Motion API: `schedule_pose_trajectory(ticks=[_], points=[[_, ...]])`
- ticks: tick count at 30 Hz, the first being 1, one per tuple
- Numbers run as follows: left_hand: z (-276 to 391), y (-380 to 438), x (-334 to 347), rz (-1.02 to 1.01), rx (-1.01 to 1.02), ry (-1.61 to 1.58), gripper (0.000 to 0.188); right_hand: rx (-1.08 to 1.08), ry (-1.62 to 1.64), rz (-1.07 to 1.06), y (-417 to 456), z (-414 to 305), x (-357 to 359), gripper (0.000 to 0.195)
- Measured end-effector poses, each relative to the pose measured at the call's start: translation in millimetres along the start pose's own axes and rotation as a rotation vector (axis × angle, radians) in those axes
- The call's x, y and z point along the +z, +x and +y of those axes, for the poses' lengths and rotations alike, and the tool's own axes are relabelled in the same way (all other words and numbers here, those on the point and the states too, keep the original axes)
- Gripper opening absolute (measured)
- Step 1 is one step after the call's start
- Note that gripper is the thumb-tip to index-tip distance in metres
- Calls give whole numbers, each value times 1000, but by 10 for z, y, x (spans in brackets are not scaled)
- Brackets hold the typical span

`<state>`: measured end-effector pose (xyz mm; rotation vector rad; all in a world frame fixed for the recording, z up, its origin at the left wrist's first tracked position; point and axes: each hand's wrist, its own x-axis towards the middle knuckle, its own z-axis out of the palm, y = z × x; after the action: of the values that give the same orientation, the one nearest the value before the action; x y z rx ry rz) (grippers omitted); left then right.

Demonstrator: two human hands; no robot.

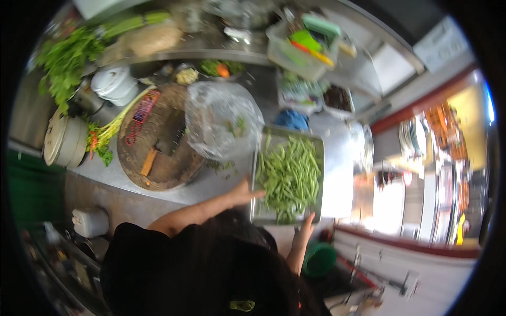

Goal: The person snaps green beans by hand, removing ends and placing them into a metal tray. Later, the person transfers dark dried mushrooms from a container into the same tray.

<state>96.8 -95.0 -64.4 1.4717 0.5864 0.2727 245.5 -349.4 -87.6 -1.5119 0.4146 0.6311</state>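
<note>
A rectangular metal tray (257, 213) holds a heap of cut green beans (290, 173). My left hand (249, 192) grips the tray's left side, with the thumb over the rim. My right hand (306, 224) holds its near right corner; most of those fingers are hidden beneath it. Just left of the tray lies a clear plastic bag (223, 118) with bits of green inside, partly over a round wooden chopping block (134, 166). On the block rest a cleaver (170, 132) with a wooden handle and a red printed packet (147, 106).
Celery stalks (126, 108) and a lidded pot (65, 138) stand left of the block. White tubs (116, 87), a bowl of greens (221, 70) and a plastic bin of utensils (302, 63) line the back. A green bucket (319, 258) is low at the right, below a red-edged serving opening.
</note>
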Motion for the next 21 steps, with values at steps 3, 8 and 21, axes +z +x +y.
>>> schedule_pose_trajectory(ticks=[3,8,21], points=[[-53,144,50,-4,184,102,57,-30,-18,-79,162,12,-106,91],[-75,492,211,-86,193,24,61,-178,-75,-49,421,-247,-63,77],[3686,691,-1585,627,1073,496,28,-938,-1322,1180,1761,-149,-1035,69]])
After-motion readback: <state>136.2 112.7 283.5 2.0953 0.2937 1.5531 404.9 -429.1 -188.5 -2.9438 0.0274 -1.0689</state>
